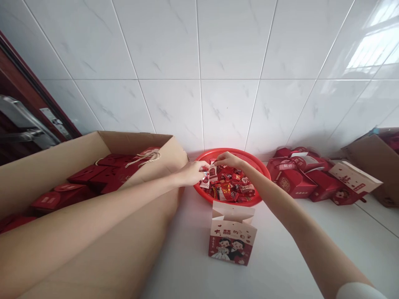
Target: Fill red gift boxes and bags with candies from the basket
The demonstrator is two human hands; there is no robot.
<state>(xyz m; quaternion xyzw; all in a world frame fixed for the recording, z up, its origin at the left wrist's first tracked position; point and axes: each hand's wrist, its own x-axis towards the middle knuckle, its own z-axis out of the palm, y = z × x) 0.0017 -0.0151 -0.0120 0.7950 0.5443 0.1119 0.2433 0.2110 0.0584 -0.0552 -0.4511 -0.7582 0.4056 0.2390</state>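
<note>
My left hand is over the left side of a red plastic basket, its fingers closed on a wrapped candy with white lettering. Just to the right, my right hand pinches the top of another white-and-red candy wrapper; its fingertips are partly hidden. Beneath both hands lies a heap of mostly red wrapped candies. In front of the basket stands a white-and-red gift box with a cartoon couple, its top flaps up.
At left, a large cardboard carton holds several red boxes with rope handles. More red gift boxes are piled right of the basket, near another cardboard carton. A tiled wall rises behind; a door handle is far left.
</note>
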